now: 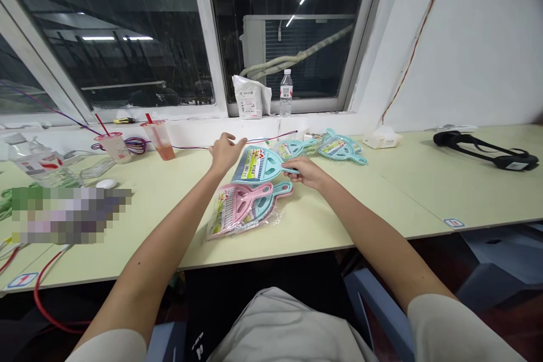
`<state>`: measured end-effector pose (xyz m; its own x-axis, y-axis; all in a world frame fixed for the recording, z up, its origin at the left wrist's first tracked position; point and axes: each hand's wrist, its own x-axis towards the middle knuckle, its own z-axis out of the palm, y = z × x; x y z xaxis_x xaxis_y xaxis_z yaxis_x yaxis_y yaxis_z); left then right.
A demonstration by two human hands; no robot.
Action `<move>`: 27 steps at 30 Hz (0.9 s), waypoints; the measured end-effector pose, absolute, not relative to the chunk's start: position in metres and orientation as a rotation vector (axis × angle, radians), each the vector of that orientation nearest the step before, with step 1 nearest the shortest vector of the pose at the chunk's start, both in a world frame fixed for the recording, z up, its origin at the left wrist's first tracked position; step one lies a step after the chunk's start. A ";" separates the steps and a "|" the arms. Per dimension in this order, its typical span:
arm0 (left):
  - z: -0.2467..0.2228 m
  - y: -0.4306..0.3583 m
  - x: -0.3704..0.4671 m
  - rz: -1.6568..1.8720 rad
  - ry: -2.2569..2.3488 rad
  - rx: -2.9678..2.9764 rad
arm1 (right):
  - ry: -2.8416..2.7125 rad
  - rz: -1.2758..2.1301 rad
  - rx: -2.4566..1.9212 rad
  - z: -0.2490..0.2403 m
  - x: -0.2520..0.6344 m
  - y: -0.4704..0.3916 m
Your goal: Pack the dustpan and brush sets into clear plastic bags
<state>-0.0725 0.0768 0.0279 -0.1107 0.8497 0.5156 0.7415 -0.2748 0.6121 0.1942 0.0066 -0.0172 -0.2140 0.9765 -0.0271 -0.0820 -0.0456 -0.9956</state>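
My right hand is closed around the handle of a light-blue dustpan set, a small dustpan and brush with a printed card. Its handle points right, and the set is tilted above the table. Just beyond its upper left edge, my left hand has bent fingers apart, with nothing visible in them. Nearer to me lies a pile of bagged sets, a pink dustpan set on top and a blue one partly hidden beneath. Further back rest more blue dustpan sets in clear plastic.
Two drink cups with red straws and a large bottle stand left. A water bottle and white package are on the windowsill. A tissue pack and black headset-like device lie right. Cables run along the wall.
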 end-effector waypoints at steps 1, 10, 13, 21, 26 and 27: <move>0.025 0.085 -0.085 1.392 1.854 1.981 | -1.267 1.436 -1.067 -0.016 0.195 0.006; -0.054 0.149 -0.208 1.144 1.810 1.922 | -1.168 1.429 -1.096 -0.015 0.200 0.009; -0.069 0.157 -0.210 1.048 1.696 1.899 | -1.166 1.427 -1.080 -0.015 0.200 0.009; -0.068 0.142 -0.197 0.992 1.629 1.880 | -1.174 1.421 -1.081 -0.018 0.198 0.008; -0.064 0.124 -0.192 1.005 1.529 1.843 | -1.156 1.442 -1.068 -0.019 0.198 0.008; -0.063 0.122 -0.190 1.011 1.517 1.833 | -1.156 1.443 -1.067 -0.020 0.198 0.008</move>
